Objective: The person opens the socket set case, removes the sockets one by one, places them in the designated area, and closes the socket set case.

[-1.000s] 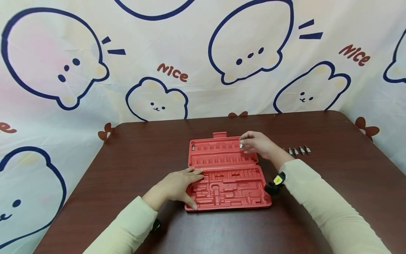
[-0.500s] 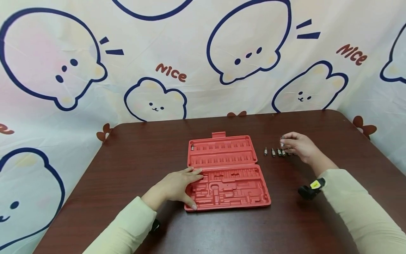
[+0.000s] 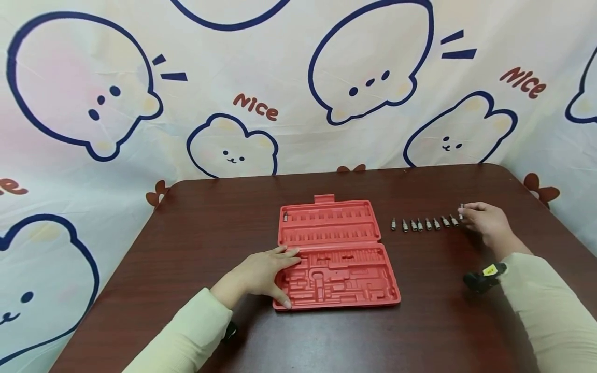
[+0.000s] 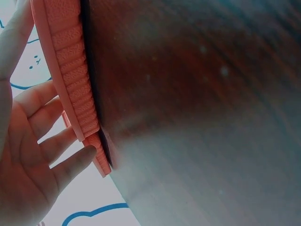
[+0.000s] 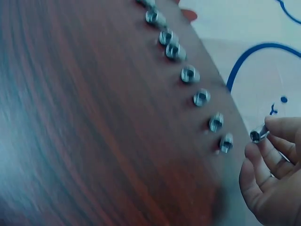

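Note:
My left hand (image 3: 256, 272) rests on the left edge of an open red plastic tool case (image 3: 336, 280), its fingers spread and its thumb at the front corner. At the far right my right hand (image 3: 489, 223) pinches a small silver bit socket (image 5: 256, 136) between thumb and fingertips; its square hole shows in the right wrist view. This piece is beside the right end of a row of several bit sockets (image 3: 428, 224) on the table. A single bit socket (image 3: 285, 216) sits in the upper left slot of the case lid.
The dark brown wooden table (image 3: 210, 223) carries the case and the row. Behind it hangs a pale cloth (image 3: 298, 150) with cartoon outlines. A black wrist camera (image 3: 480, 281) sits on my right wrist, low over the table.
Holding the bit socket, my right hand has moved from over the case's upper right corner to the right end of the row. My left hand and the case have stayed in place.

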A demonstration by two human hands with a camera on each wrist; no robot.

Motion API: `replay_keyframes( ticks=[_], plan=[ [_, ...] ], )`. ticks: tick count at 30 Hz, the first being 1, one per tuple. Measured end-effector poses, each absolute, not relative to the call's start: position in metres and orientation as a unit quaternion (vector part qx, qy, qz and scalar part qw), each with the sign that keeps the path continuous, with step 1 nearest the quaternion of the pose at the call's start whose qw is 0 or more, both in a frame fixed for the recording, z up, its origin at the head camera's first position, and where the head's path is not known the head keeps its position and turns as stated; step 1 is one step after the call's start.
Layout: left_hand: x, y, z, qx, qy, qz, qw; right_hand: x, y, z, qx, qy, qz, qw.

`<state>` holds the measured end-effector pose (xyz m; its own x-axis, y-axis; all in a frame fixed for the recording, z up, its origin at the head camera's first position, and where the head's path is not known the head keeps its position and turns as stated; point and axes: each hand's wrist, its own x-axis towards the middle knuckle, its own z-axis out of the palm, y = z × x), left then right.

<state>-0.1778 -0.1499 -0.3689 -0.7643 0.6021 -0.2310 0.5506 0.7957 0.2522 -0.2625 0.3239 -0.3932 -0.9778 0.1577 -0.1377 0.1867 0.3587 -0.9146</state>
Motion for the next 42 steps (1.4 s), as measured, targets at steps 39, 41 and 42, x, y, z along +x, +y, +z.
replay_keyframes(
  ticks=[39,41,42],
  plan=[
    [-0.180,-0.149,-0.371,0.305,0.935,0.092,0.154,-0.259,0.325,-0.395,0.138,0.900,-0.411,-0.035],
    [-0.180,-0.150,-0.371,0.304,0.936,0.092,0.153,-0.260,0.321,-0.392,0.145,0.896,-0.419,-0.039],
    [-0.180,-0.150,-0.371,0.304,0.936,0.091,0.153,-0.261,0.319,-0.391,0.146,0.892,-0.427,-0.040]
  ],
)
